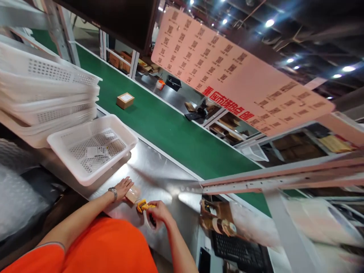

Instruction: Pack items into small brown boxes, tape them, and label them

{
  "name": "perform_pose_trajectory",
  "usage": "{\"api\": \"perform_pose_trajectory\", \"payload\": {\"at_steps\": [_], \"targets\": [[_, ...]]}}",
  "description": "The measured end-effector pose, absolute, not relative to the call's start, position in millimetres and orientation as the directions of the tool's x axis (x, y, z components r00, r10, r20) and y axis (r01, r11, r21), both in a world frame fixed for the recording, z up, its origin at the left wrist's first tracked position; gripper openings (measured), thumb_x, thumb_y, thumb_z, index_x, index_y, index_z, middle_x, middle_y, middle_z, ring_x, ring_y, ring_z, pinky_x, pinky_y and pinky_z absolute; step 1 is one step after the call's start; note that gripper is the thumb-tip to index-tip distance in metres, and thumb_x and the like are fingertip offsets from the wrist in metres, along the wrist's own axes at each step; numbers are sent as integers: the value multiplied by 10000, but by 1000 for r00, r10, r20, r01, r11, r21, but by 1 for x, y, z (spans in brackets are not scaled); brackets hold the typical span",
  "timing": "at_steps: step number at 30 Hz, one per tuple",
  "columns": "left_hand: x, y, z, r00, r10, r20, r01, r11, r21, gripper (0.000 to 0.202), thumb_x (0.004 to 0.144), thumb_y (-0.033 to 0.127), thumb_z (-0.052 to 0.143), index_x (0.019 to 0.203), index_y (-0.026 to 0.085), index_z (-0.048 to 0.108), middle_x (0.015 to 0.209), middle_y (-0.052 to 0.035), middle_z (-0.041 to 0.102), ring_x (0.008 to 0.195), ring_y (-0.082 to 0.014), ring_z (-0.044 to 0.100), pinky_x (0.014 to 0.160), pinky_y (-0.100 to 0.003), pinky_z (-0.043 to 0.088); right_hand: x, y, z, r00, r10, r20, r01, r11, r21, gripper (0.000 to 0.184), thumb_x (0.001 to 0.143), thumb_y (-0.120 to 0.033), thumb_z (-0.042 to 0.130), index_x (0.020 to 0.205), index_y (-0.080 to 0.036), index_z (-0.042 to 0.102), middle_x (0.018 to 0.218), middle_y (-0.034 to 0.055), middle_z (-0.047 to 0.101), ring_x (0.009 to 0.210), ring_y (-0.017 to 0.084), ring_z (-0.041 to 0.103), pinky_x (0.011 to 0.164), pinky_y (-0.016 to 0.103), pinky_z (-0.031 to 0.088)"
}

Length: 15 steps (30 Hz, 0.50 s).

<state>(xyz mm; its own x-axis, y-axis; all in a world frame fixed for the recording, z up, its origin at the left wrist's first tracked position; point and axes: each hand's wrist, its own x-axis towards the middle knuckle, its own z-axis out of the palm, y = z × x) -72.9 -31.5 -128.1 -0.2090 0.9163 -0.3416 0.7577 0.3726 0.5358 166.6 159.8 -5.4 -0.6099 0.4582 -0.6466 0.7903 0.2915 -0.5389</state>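
Observation:
A small cardboard box [132, 195] lies on the steel worktop in front of me. My left hand [125, 187] rests flat on the far left side of the box, its fingers stretched out. In my right hand [160, 211] is a yellow tape dispenser [142, 206] with a roll of tape on it, its front end close to the right edge of the box. Whether the dispenser touches the box I cannot tell. Clear tape seems to shine on the box top.
A white perforated basket [85, 176] with a labelled packet [96, 152] inside stands at left, beside stacked baskets [48, 94]. Behind runs a green conveyor belt [170, 140] carrying a carton [125, 100]. A keyboard [239, 252] and a metal post are at right; a sheet of codes [227, 72] hangs above.

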Motion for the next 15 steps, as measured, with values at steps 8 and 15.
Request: {"api": "perform_pose_trajectory", "payload": {"at_steps": [8,15], "targets": [[-74,-37,-126,-366,905,-218,570,403,716,1057,839,353,928,1798,217,505,1876,-226,532,1802,-528,403,1530,-663,324,247,195,-10,-436,809,-394,897,357,-260,744,969,-420,718,1671,-181,769,1243,250,942,1233,483,892,1060,552,644],[-39,-16,-103,-314,939,-139,586,307,750,1097,851,371,935,1843,265,480,1890,-197,502,1804,-505,402,1548,-629,344,199,146,-42,-369,873,-318,705,40,-708,997,1077,-836,390,1715,-111,636,1769,316,678,1706,412,628,1327,523,569]]}}
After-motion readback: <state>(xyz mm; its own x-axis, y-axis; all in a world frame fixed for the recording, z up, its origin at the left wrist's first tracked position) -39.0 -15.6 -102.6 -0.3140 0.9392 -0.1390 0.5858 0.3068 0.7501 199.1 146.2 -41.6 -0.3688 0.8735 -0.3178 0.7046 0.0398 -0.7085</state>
